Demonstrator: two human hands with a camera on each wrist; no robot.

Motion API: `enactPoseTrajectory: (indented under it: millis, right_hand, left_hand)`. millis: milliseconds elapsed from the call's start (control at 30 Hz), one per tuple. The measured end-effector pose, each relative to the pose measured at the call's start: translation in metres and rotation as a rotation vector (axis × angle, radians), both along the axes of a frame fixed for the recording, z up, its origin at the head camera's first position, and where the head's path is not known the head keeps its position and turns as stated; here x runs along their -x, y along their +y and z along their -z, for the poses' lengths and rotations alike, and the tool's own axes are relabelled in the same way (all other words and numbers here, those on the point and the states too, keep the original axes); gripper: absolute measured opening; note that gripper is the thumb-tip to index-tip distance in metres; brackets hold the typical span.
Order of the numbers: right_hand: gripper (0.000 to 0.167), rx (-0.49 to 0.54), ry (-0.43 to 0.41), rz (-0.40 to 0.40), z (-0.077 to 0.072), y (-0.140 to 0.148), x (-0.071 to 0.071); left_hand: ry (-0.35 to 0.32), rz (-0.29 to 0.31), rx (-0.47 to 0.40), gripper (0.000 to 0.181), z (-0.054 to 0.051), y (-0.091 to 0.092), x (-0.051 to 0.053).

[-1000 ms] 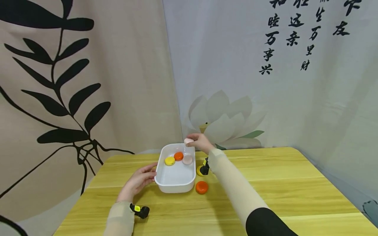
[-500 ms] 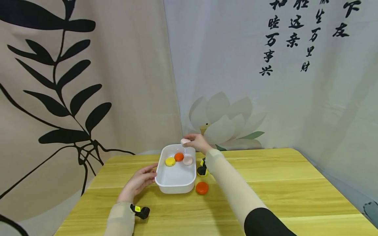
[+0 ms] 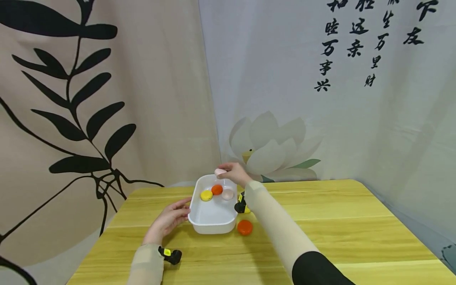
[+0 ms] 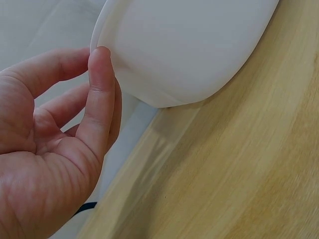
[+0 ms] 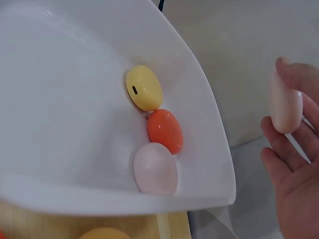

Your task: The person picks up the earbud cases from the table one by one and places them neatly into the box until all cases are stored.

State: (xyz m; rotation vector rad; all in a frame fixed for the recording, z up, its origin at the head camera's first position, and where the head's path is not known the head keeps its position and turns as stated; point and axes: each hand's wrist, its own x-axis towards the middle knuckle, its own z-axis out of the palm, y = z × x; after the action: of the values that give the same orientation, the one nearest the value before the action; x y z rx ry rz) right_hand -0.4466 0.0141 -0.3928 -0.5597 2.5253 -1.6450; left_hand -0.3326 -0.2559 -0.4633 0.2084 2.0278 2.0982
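A white rectangular tub point(image 3: 212, 215) stands on the table. My left hand point(image 3: 170, 218) holds its left side by the rim, thumb and fingertips at the edge in the left wrist view. My right hand point(image 3: 236, 174) pinches a pale pink pebble-shaped case point(image 5: 285, 104) between thumb and fingers, above the tub's far edge. Lying in a row inside at the far end are a yellow case point(image 5: 144, 88) with a small dark slot, an orange case point(image 5: 165, 131) and another pale pink case point(image 5: 155, 169).
To the right of the tub, an orange case point(image 3: 244, 227) lies on the wooden table point(image 3: 320, 221). Behind it is a yellow case point(image 3: 247, 210), mostly hidden by the right wrist camera point(image 3: 240, 206). A printed curtain point(image 3: 171, 99) hangs behind the table.
My right hand has moved slightly left with the pale pink case, further over the tub's far edge. The left hand and the cases in the tub keep their places.
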Motion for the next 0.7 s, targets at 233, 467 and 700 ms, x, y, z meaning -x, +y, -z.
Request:
enactPoseTrajectory:
  millis: [233,467,700]
  right_hand:
    - [0.044,0.028,-0.004,-0.028,0.002,-0.008,-0.003]
    - [0.046,0.045,0.009,-0.036,0.003,-0.013,-0.003]
    - [0.044,0.024,0.004,-0.037,0.007,-0.015,-0.001]
  left_hand:
    - [0.01,-0.009,0.011,0.058,0.002,0.0,0.0]
    - [0.012,-0.011,0.003,0.055,0.003,0.0,0.0]
    - [0.006,-0.012,0.003,0.057,0.003,0.0,0.001]
